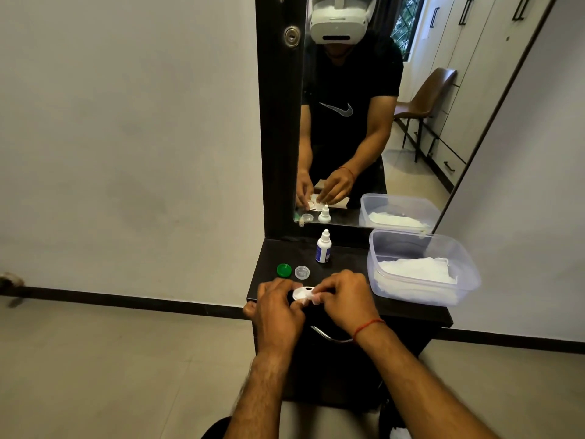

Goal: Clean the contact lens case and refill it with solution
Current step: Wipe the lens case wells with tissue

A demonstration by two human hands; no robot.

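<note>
A white contact lens case [300, 293] is held between both hands just above the front edge of a dark dresser top [411, 308]. My left hand [278, 307] grips its left end. My right hand [343, 296] pinches a small white piece, cloth or tissue [313, 298], against the case's right well. Two loose caps lie behind the hands: a green one [284, 270] and a clear one [302, 272]. A small white solution bottle [323, 247] with a blue label stands upright further back, cap on.
A clear plastic tub [421, 242] holding white tissues sits at the right of the dresser top. A mirror [364, 106] rises behind, reflecting the scene. A metal drawer handle [329, 336] is below the hands. Bare wall at left, tiled floor below.
</note>
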